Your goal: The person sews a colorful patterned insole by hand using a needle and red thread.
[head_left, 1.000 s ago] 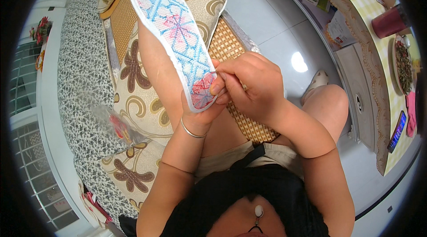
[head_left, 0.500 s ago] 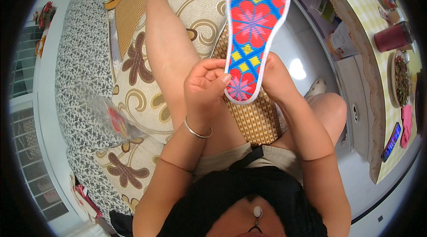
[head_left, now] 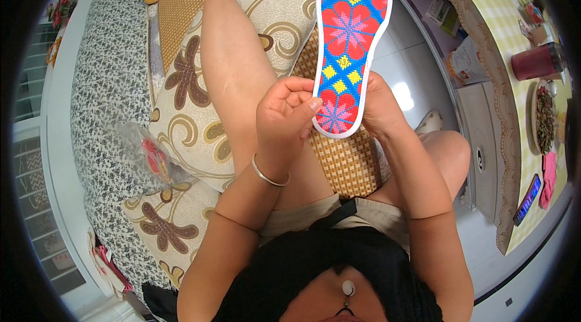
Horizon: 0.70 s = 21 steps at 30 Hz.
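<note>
An embroidered insole (head_left: 350,38) with red flowers, yellow squares, a blue ground and a white rim is held up before me, its toe end cut off by the upper edge of the picture. My left hand (head_left: 285,113) pinches the left side near the heel, thumb on the patterned face. On the right side my right hand (head_left: 381,104) grips the insole's edge; its fingers are partly hidden behind it. A silver bangle (head_left: 270,178) circles my left wrist.
A patterned sofa cushion (head_left: 181,134) lies under my stretched leg. Beside it is a clear plastic bag (head_left: 151,156) with something red inside. To the right, a checked tablecloth (head_left: 484,26) carries a dark red cup (head_left: 537,61), a plate of food (head_left: 544,119), a pink cloth (head_left: 549,180) and a phone (head_left: 527,200).
The insole has shifted slightly right and tilted a little, so its pattern faces me more squarely. Both hands keep hold of it. The whole view has moved slightly.
</note>
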Tool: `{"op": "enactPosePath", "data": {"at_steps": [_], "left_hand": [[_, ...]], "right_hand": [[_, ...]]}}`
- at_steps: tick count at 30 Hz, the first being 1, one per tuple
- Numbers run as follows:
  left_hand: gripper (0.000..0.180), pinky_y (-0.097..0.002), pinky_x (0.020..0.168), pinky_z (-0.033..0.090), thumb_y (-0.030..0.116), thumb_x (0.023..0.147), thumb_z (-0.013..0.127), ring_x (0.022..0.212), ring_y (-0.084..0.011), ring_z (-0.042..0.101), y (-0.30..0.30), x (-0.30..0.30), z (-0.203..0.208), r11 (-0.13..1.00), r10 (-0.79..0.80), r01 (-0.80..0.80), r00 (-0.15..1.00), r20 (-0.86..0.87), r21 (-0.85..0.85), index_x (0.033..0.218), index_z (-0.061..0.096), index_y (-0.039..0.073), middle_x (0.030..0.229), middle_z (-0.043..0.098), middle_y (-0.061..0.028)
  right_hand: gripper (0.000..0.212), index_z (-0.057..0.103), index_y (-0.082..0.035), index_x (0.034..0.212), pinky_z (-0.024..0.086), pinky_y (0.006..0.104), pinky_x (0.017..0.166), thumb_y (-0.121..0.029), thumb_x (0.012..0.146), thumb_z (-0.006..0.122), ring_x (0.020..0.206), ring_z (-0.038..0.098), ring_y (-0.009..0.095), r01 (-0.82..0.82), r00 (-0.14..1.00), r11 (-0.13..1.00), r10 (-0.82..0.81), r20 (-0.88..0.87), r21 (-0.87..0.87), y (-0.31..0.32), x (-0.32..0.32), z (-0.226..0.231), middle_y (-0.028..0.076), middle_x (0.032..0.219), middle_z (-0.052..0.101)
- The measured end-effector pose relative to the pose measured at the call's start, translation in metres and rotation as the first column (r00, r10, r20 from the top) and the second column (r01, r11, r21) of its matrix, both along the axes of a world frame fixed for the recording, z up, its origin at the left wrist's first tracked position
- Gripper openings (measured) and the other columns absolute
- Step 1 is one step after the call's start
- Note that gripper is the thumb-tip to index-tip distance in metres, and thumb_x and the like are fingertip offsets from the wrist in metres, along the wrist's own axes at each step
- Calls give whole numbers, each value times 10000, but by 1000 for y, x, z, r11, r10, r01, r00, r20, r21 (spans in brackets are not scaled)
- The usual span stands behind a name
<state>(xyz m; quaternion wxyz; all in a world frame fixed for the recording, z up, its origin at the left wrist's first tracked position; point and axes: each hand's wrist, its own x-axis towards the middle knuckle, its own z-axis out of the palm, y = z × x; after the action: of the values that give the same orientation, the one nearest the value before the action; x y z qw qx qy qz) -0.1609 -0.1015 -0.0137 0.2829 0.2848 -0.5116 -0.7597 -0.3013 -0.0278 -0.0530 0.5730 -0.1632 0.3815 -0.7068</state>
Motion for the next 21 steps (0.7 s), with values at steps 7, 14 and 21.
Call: {"op": "enactPosePath", "data": {"at_steps": [7,14,21], "left_hand": [[208,-142,408,302,-46,826,576,487,-17,425,-2,0,-5,998,-22,25,999,-44,60,1028,524,-43,782,635,-94],[263,-134,447,319,-60,829,565,517,-22,434,-1,-2,-2,998,54,-53,998,17,-29,1088,518,-65,770,616,-76],[252,-144,453,367,-63,818,592,539,-28,490,2,-4,-7,993,38,-31,997,67,-113,1065,542,-50,762,615,-57]], "right_hand": [[192,641,4,1015,540,266,720,-41,828,643,798,649,122,-13,991,1000,10,131,24,-3,2,3,77,945,678],[100,630,-1,930,482,258,714,-39,838,620,783,584,104,498,795,865,-486,-362,-67,-3,-10,-5,42,866,645],[190,642,-67,811,465,320,672,4,643,696,769,569,254,181,37,836,-532,-846,-518,-1,3,10,59,843,617]]}}
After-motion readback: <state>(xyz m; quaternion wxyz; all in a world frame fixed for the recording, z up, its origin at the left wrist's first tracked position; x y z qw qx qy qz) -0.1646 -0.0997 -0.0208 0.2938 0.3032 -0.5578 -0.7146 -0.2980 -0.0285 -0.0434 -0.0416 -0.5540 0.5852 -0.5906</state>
